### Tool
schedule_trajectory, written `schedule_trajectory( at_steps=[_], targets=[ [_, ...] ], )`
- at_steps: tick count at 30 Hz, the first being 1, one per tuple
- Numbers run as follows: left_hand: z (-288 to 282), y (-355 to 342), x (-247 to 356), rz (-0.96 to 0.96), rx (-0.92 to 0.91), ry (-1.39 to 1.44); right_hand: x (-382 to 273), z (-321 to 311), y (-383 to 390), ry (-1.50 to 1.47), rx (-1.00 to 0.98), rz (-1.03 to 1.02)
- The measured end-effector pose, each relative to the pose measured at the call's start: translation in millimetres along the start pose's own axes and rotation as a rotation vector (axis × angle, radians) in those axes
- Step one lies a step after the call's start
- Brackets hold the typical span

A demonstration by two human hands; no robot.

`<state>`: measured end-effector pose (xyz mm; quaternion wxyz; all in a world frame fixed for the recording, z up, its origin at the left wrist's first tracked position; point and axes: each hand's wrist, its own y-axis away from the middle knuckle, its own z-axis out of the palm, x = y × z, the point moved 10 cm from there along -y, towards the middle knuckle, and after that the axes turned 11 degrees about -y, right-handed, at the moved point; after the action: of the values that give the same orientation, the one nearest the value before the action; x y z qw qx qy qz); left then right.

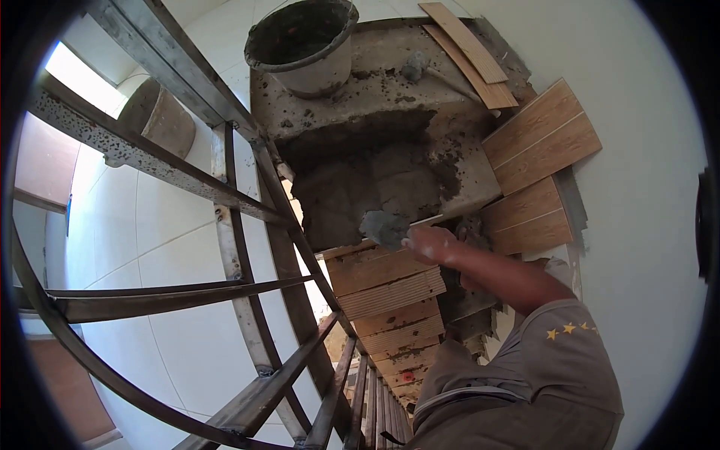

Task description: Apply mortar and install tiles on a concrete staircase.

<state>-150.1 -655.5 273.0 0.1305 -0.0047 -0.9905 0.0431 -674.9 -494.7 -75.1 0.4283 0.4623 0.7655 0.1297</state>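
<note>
Right hand (pixel 429 244): grip closed around the handle end of a trowel (pixel 384 229), arm stretched across from the right. Blade thick with grey mortar, pointing left of the grip, over the near edge of the wet mortar bed (pixel 367 184). Whether blade touches bed is hard to judge from this angle. Left hand: out of sight, state cannot be told.

Bed: dark, uneven, spread on the step just beyond the grip and to its left. Farther beyond, on the upper level: a bucket (pixel 319 79) with mortar-smeared rim, and right of it a tool (pixel 415 67) with a caked head and pale handle.

Beyond and right of the grip: two loose wood-patterned planks (pixel 472 56), one overlapping the other. Right of the grip, two tile pieces (pixel 541 139) lean by the pale wall (pixel 637 165), one above the other.

Nearer the body than the grip: lower steps (pixel 390 296), wood-patterned, smeared with mortar. Well left of the grip: a metal railing (pixel 247 281); past it, a second bucket (pixel 171 126), tilted, on white floor tiles (pixel 176 270).
</note>
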Motion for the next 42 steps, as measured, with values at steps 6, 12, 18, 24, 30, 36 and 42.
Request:
schedule_trajectory(
  at_steps=[6,12,18,24,30,36,42],
  targets=[
    [2,-5,-10,-0.002,-0.041,0.013,80,-70,49,-0.077,0.446,0.214],
    [3,-3,-12,-0.024,-0.059,0.044,79,-7,24,-1.210,0.354,0.360],
    [2,-8,41,0.159,0.153,0.175,-13,24,-41,-1.112,0.349,0.203],
    [-2,-6,47,0.226,0.155,0.109,-60,19,-77,-0.630,0.182,-0.012],
    [7,-6,48,0.269,0.183,0.020,-109,0,-54,-0.175,0.042,-0.110],
    [23,-20,63,0.390,0.154,-0.045,-135,-42,-113,0.115,0.248,-0.211],
    [23,-17,66,0.457,0.119,-0.136,-72,-90,-118,0.167,0.350,-0.079]
  ],
)
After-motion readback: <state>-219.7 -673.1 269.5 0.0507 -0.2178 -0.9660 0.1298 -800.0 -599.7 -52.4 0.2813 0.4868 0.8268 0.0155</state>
